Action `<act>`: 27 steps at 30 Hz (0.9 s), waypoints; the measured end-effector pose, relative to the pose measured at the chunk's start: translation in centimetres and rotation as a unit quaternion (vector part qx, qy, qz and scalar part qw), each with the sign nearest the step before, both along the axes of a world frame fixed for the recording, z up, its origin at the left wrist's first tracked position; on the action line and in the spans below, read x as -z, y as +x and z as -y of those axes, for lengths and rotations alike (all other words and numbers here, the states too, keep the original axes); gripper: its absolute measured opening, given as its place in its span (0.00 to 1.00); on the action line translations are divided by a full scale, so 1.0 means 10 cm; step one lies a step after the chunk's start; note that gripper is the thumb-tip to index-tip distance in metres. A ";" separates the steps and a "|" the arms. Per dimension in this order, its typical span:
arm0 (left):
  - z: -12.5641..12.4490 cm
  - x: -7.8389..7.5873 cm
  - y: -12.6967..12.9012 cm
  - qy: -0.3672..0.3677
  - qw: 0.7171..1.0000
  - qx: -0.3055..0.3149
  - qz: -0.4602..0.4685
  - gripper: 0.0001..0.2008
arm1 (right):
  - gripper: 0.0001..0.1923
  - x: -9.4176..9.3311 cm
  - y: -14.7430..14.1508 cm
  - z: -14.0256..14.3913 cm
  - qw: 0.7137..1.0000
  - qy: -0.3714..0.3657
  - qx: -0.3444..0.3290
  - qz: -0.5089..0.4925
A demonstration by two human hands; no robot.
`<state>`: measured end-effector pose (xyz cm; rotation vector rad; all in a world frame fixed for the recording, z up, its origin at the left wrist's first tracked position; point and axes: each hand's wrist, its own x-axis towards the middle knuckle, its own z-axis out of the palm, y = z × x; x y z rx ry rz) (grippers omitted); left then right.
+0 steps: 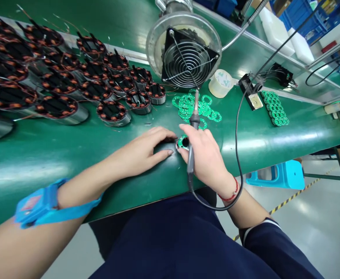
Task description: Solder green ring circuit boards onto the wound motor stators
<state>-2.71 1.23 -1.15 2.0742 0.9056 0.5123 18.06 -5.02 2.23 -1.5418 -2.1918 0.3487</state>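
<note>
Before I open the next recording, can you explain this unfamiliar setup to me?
No machine here: a person works bare-handed, seen by a camera worn on the head, looking down. The right hand holds a soldering iron, tip up, with a small green-faced part at its fingertips. The left hand, thumb and finger apart, is close beside that part. On the green bench are loose green rings, a roll of tape and, to the left, wire-wound coils, with a fan farther back.

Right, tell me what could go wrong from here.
If hot, the soldering iron in the right hand might scorch the loose green rings its tip points toward. Its cord loops past the right wrist and could snag, jerking the iron.
</note>
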 end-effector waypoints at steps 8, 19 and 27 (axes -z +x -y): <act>0.08 0.07 0.14 0.044 0.998 -0.012 -0.042 0.23 | 0.23 0.03 0.01 0.01 0.997 0.042 -0.046 0.050; 0.17 -0.08 0.10 0.034 0.998 -0.053 0.003 0.20 | 0.24 0.27 -0.05 0.15 0.997 0.042 0.061 -0.008; 0.35 -0.06 0.33 0.136 0.988 -0.070 -0.026 0.22 | 0.26 0.37 0.05 0.25 0.990 0.025 0.028 -0.136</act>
